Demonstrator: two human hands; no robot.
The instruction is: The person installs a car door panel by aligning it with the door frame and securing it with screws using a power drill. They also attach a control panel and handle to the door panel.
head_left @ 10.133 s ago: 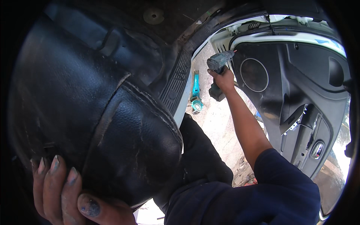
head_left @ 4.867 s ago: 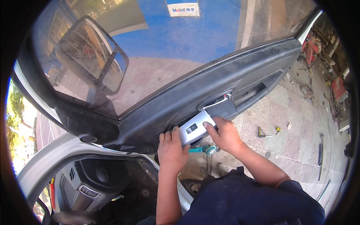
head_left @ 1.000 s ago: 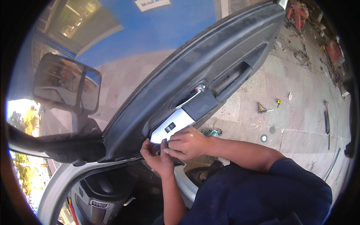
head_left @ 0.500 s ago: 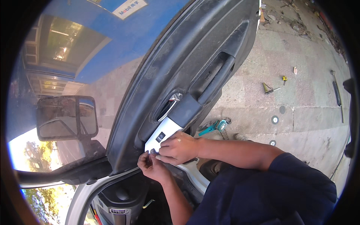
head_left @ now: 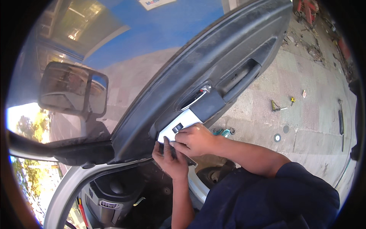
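A silver-white window switch panel [head_left: 188, 115] with a black switch [head_left: 177, 128] sits on the armrest of a black door trim [head_left: 160, 91]. My left hand [head_left: 169, 160] is at the panel's lower end, its fingers bent around the end with one fingertip on the face. From the right, my right hand [head_left: 198, 139] reaches over the panel's near edge just below the switch, fingers curled and their tips close to my left fingers. Its palm side is hidden. Above the panel is the inner door handle [head_left: 196, 100], chrome-edged in a dark recess.
The door stands open, with a side mirror [head_left: 72, 89] beyond its window. On the concrete floor [head_left: 259, 110] lie a teal power tool [head_left: 223, 132], a disc [head_left: 277, 137], a yellow-and-black tool [head_left: 292, 100] and a black bar [head_left: 340, 122]. The cab's dashboard [head_left: 108, 187] is at lower left.
The view has shifted, so the door and panel appear farther right and higher. My left fingers have spread a little over the panel's lower end; my right hand remains on its near edge.
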